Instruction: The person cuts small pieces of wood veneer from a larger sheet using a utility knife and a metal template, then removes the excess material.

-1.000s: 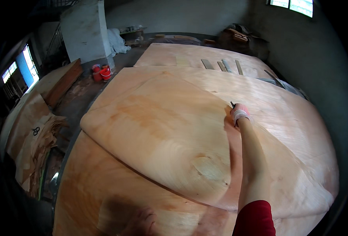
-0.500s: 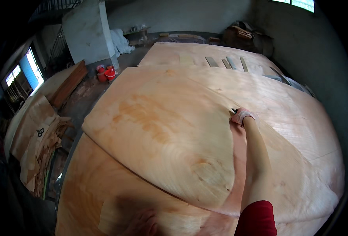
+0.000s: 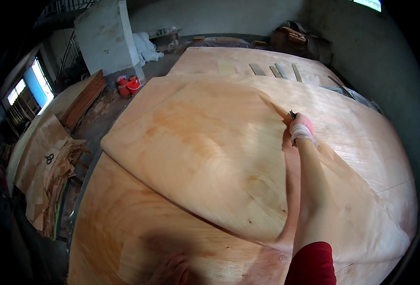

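Scissors [image 3: 49, 158] sit far left, well away from both hands. Now the left hand [image 3: 172, 270], low in shadow; its grip, I can't tell. Beyond it spreads the wood sheet [image 3: 210, 152], reaching right up to the right hand [image 3: 302, 127], which is clenched around a small dark tool [image 3: 293, 115].

The left hand [image 3: 172, 269] — dim, blurred — meets the lower edge.
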Motion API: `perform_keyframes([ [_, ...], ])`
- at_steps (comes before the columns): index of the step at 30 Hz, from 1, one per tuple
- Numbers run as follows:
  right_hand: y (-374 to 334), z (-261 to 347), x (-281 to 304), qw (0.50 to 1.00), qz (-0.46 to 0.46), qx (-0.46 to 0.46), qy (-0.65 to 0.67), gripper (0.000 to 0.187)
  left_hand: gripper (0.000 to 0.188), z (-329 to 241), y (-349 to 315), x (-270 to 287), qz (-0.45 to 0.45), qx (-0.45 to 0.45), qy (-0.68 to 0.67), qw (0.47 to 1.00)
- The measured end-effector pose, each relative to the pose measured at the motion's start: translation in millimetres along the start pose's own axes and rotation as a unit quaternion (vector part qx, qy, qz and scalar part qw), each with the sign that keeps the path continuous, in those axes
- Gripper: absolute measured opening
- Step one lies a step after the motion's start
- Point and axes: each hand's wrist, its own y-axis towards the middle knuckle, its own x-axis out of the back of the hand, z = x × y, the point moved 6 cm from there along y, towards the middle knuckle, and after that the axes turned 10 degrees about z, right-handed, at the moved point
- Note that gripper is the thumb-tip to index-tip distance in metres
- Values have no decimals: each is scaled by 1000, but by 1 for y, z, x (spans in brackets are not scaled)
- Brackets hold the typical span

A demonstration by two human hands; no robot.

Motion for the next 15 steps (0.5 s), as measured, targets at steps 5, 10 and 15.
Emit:
perform_keyframes([
  [5, -1, 10, -34, 999, 45, 21, -20, 32, 26, 0, -5, 7, 31, 30, 59, 997],
  [10, -31, -9, 16, 985, -92, 108, 94, 33, 25, -14, 17, 16, 190, 124, 105, 968],
  [15, -209, 24, 52, 930, 185, 157, 276, 23, 20, 13, -11, -10, -4, -33, -43, 999],
])
